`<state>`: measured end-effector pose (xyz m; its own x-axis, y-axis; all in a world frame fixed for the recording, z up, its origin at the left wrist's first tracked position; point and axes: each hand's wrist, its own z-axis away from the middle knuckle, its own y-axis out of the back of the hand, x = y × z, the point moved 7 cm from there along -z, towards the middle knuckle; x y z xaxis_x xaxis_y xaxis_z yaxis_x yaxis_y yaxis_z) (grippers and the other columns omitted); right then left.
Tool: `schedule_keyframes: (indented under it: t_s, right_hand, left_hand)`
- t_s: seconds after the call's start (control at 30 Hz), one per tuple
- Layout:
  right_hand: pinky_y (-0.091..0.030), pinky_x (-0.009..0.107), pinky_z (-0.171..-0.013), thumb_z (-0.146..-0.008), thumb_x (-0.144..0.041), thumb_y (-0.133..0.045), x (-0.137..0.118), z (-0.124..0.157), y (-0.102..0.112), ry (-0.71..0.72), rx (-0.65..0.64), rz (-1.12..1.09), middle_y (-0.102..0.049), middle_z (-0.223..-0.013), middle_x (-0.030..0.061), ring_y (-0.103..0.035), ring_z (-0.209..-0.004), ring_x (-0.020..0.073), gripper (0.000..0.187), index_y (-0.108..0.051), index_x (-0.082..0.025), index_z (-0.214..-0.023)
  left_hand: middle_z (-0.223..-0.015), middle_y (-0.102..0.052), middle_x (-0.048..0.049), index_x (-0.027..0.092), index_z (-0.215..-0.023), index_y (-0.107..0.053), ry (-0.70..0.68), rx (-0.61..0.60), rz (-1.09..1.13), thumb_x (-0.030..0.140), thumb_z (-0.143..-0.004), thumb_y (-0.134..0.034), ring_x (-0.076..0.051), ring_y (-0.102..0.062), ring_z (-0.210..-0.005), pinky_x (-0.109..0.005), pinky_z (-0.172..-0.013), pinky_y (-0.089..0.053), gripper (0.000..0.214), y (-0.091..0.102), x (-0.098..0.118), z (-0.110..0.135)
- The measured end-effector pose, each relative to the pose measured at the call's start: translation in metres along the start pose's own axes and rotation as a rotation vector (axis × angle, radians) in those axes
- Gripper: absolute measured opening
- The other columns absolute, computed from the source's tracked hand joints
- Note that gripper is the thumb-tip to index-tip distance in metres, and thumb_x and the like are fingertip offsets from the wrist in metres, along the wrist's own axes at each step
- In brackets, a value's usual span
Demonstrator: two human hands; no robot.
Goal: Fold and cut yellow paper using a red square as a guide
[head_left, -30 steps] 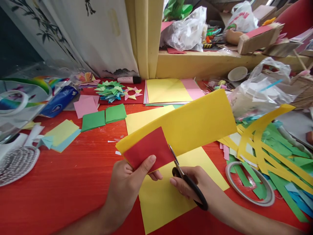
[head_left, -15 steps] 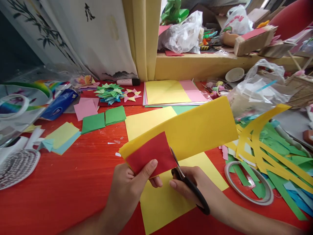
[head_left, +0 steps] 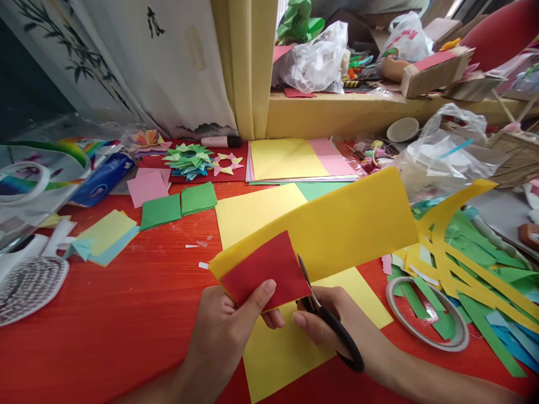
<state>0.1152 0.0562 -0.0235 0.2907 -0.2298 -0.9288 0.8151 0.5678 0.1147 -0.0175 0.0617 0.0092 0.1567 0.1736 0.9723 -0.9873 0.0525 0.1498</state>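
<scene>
Between its thumb and fingers, my left hand pinches a red paper square laid against a long yellow paper strip. The strip slants up to the right and looks layered at its left end. My right hand is closed around the black handles of a pair of scissors. Their blades point up, at the right edge of the red square, with the yellow strip at them. Below both hands lies a light yellow sheet on the table.
On the red table, green paper squares and pink squares lie to the left. A tape roll and paper offcuts are at the right. Stacked sheets and folded paper rings sit at the back.
Both hands, the papers and the scissors have shifted slightly right and down. The yellow strip's right end has moved a little to the right. The left hand keeps its pinch.
</scene>
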Motion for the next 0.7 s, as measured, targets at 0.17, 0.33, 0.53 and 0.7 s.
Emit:
schedule_keyframes:
  t_s: [0.17,0.33,0.53,0.7]
  right_hand:
    - [-0.02,0.021,-0.043,-0.081,-0.046,-0.049,-0.0003,0.001,-0.0002,-0.009,0.037,-0.048,-0.031,-0.055,-0.0054,-0.026,-0.049,0.0063,0.034,-0.042,-0.016,-0.065]
    - [-0.019,0.022,-0.044,-0.075,-0.049,-0.057,0.0005,-0.0001,-0.001,-0.026,0.037,-0.069,-0.032,-0.054,-0.0056,-0.027,-0.048,0.0065,0.036,-0.044,-0.016,-0.065]
    - [-0.022,0.022,-0.046,-0.067,-0.066,-0.052,-0.0026,-0.0001,-0.0016,0.097,-0.063,-0.112,-0.036,-0.058,-0.0033,-0.031,-0.053,0.0086,0.051,-0.047,-0.016,-0.069]
    - [-0.022,0.022,-0.046,-0.061,-0.072,-0.05,0.0042,-0.0018,0.0029,0.045,-0.002,-0.085,-0.035,-0.057,-0.0034,-0.031,-0.054,0.0092,0.056,-0.041,-0.017,-0.062]
  left_hand:
    - [-0.051,-0.064,0.0029,0.019,-0.048,-0.062,-0.013,-0.004,0.007,0.03,-0.078,-0.055,-0.012,-0.061,-0.055,-0.018,-0.057,-0.048,0.032,-0.0004,0.0013,-0.0005]
    - [-0.051,-0.064,0.0033,0.019,-0.048,-0.062,0.0,-0.017,0.025,0.03,-0.078,-0.055,-0.011,-0.061,-0.055,-0.018,-0.058,-0.048,0.032,-0.0007,0.0013,0.0014]
    - [-0.05,-0.063,0.0029,0.019,-0.049,-0.062,0.018,-0.071,0.061,0.029,-0.078,-0.054,-0.011,-0.06,-0.052,-0.018,-0.055,-0.048,0.032,-0.0076,0.0004,0.0027]
    - [-0.05,-0.063,0.0024,0.018,-0.048,-0.062,0.03,-0.082,0.05,0.03,-0.079,-0.054,-0.011,-0.06,-0.054,-0.018,-0.058,-0.047,0.034,-0.0086,-0.0002,0.0028]
